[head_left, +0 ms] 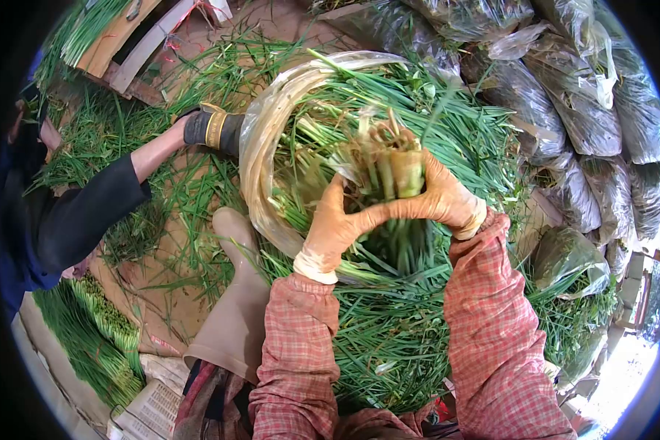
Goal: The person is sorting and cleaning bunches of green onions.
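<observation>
My left hand point(330, 229) and my right hand point(444, 196) wear stained tan gloves. Together they close around a bunch of green leafy stalks point(394, 172), thumbs meeting at its near side. Its pale cut ends point up, and its green leaves hang down, smeared by motion. Under and behind the bunch lies a large clear plastic bag point(260, 165), its mouth rolled open, full of long green leaves point(462, 147). Some of my fingers are hidden behind the stalks.
At left, a co-worker's dark-gloved hand point(214, 130) touches the bag's rim. Filled plastic bags point(565, 88) are stacked at right. Loose leaves point(389, 337) cover the ground around my boot point(231, 293). Neat green bundles point(95, 337) lie lower left, near a wooden stand point(121, 40) above.
</observation>
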A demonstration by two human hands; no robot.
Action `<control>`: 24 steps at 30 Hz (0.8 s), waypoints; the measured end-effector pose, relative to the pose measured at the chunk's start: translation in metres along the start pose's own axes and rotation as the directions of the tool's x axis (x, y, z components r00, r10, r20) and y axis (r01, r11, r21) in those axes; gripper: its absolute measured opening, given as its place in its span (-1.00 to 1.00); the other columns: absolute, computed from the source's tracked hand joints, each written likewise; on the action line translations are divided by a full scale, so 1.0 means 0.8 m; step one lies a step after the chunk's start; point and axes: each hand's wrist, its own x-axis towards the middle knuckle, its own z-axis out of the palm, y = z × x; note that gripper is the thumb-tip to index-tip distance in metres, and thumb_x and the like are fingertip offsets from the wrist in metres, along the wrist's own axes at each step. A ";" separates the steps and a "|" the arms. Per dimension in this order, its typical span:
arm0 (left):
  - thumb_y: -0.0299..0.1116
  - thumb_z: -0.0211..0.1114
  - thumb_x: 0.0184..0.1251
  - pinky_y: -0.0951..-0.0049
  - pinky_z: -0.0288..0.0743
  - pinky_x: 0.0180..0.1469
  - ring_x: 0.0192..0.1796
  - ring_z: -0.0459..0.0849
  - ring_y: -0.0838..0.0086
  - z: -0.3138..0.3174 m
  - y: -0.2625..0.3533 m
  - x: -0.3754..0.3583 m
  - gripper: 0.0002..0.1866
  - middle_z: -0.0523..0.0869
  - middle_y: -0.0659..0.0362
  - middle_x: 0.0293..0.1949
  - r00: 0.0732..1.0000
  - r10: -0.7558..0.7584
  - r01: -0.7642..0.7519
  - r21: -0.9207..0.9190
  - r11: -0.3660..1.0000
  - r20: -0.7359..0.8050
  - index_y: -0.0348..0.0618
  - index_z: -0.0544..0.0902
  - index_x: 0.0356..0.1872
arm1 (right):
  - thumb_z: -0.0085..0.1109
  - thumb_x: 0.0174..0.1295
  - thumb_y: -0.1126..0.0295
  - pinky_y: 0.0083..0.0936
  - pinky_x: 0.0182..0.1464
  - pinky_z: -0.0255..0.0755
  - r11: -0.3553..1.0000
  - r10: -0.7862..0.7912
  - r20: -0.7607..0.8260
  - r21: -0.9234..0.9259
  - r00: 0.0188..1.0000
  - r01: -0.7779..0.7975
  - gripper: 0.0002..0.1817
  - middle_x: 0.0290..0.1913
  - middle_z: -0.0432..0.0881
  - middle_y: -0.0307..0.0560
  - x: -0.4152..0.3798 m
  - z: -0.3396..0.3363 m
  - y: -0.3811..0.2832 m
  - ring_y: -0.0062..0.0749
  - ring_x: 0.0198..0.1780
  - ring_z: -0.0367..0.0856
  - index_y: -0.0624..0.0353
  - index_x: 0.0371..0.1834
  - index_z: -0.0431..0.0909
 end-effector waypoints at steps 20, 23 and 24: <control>-0.33 0.36 -0.09 0.23 0.12 0.27 0.22 0.31 0.19 0.003 -0.089 -0.066 -0.32 0.43 0.10 0.11 0.965 0.093 -0.255 0.960 0.118 0.245 -0.10 0.33 0.16 | 0.23 0.00 0.49 -0.56 -0.23 0.46 0.937 -0.142 -0.568 0.187 0.811 0.295 -0.75 -0.33 0.57 -0.22 -0.080 -0.056 -0.204 -0.53 -0.29 0.55 0.16 -0.20 0.50; -0.29 0.30 0.02 0.27 0.02 0.34 0.33 0.17 0.26 0.003 -0.096 -0.071 -0.33 0.31 0.15 0.23 0.961 -0.004 -0.274 0.954 -0.119 0.276 -0.03 0.27 0.23 | 0.17 0.08 0.37 -0.49 -0.01 0.44 0.919 -0.381 -0.656 -0.193 0.652 0.342 -0.66 -0.14 0.58 -0.03 -0.124 -0.135 -0.313 -0.35 -0.16 0.58 0.32 -0.10 0.49; -0.28 0.29 0.04 0.28 -0.01 0.36 0.35 0.11 0.27 0.006 -0.080 -0.070 -0.32 0.26 0.17 0.27 0.964 -0.108 -0.256 0.960 -0.111 0.244 -0.02 0.25 0.25 | 0.14 0.09 0.40 -0.44 0.03 0.42 0.866 -0.461 -0.703 -0.224 0.542 0.447 -0.66 -0.13 0.58 -0.03 -0.142 -0.150 -0.342 -0.32 -0.14 0.58 0.34 -0.08 0.48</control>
